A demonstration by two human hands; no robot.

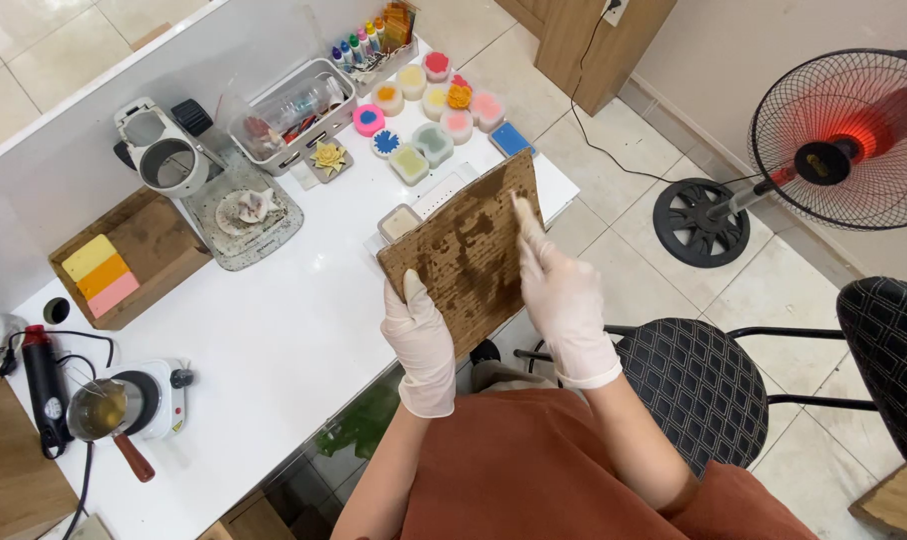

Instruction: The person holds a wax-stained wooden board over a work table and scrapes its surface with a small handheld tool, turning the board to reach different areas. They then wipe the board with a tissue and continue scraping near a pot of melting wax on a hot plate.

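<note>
"Rust-red cloth [574, 470] sits closest, over the person's lap. What are the two gloved hands doing?"

"Left hand [422, 345] grips the brown board [464, 250] at its bottom edge, thumb on top. Right hand [564, 295] rests flat on it, fingers pressed together, pointing up."

"Where is the board?"

"Tilted up at the white table's [274, 330] edge. Behind it, maybe a small mould [399, 222]. Farther back lie colourful round soaps [434, 100]."

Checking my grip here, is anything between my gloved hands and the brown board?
Nothing visible: the left hand grips the brown board at its lower edge, and the right hand lies flat against its face.
</note>
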